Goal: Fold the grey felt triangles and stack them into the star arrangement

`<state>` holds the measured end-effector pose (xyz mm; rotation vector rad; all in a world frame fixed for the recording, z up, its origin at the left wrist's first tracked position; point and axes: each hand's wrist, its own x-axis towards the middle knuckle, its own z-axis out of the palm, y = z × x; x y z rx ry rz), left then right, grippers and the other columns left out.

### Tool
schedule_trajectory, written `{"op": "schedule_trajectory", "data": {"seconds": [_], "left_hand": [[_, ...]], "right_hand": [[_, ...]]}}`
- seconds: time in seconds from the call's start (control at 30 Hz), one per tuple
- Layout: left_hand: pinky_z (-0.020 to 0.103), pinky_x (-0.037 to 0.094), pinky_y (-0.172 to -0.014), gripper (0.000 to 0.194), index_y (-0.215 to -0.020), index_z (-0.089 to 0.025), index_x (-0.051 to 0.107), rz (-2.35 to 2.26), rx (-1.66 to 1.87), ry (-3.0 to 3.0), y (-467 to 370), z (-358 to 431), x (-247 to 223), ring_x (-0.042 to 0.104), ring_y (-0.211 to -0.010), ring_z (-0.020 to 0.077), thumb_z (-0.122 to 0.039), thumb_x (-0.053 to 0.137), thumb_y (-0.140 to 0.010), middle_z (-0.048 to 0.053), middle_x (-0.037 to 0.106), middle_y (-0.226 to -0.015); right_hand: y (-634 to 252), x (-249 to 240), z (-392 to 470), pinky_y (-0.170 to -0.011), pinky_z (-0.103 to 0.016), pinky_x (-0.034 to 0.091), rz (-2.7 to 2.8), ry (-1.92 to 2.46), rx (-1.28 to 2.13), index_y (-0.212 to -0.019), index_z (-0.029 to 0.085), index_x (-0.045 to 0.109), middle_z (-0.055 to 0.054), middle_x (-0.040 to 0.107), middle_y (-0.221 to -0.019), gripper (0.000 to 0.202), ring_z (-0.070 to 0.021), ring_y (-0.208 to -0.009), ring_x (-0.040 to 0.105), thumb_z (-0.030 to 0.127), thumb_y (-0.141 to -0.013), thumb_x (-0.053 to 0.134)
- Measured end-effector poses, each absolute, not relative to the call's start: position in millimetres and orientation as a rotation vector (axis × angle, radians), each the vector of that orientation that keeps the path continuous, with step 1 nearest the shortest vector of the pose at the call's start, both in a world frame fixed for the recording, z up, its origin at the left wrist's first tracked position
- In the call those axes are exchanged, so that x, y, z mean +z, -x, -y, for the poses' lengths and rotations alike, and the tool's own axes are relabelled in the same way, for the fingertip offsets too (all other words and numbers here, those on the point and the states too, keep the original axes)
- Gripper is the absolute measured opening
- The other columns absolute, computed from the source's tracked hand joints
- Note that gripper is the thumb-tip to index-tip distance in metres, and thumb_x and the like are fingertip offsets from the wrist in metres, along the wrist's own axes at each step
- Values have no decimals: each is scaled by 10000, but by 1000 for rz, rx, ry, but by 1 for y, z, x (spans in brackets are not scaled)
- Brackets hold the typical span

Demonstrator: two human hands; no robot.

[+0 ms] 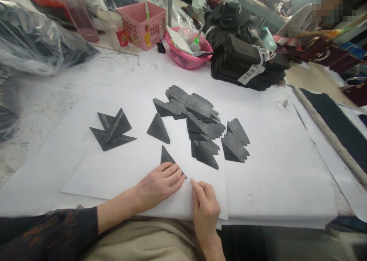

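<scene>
Surface (286,169): covered in white paper, spread beneath and beyond both hands. A loose white sheet (120,169) is laid on it, directly under the hands.

Clear plastic bags (37,43): heaped far beyond the left hand, to its left.

Stack of black pieces (252,67): banded with a white strip, set well beyond the right hand, toward its right.

Pile of dark triangles (200,123): overlapped loosely, just beyond both hands, some with scalloped edges.

Pink box (143,23) and pink bowl (189,54): placed side by side far beyond the hands.

Folded triangles (113,132): a small layered group, beyond the left hand and to its left.

Single triangle (158,129): lying alone between that group and the pile.

Left hand (160,186): laid flat, palm down, fingers extended and close together, pressed on the lower part of a small dark triangle (166,157); nothing is gripped.

Right hand (205,205): loosely curled, index finger extended, its tip set on the sheet just beside the left fingertips and the triangle's corner; nothing is held.

Small dark triangle: partly covered by the left fingers, its tip shown just beyond them.
</scene>
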<state>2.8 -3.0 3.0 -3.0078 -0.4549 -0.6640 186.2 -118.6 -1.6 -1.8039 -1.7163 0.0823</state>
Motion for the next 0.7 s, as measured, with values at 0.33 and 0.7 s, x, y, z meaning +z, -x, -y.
{"op": "schedule_trajectory", "data": {"seconds": [0.33,0.7], "left_hand": [[388,523,-980,261,-1177,-88,613,496,-789,3021,-1,2,0,580,-1159,238,-103,441,-981,112,649,-1173],[392,571,-940,258,-1154,-58,622,586,-868,3007,2,0,1,599,-1146,256,-78,441,-972,131,655,-1174]], "right_hand": [[-178,-2,109,-681,-247,428,1896,1907,-121,-1253,289,640,-44,616,-931,375,-117,-727,507,108,-938,547],[-175,0,106,-704,-283,370,1949,1946,-211,-1284,321,614,-53,610,-1001,333,-134,-743,489,234,-985,497]]}}
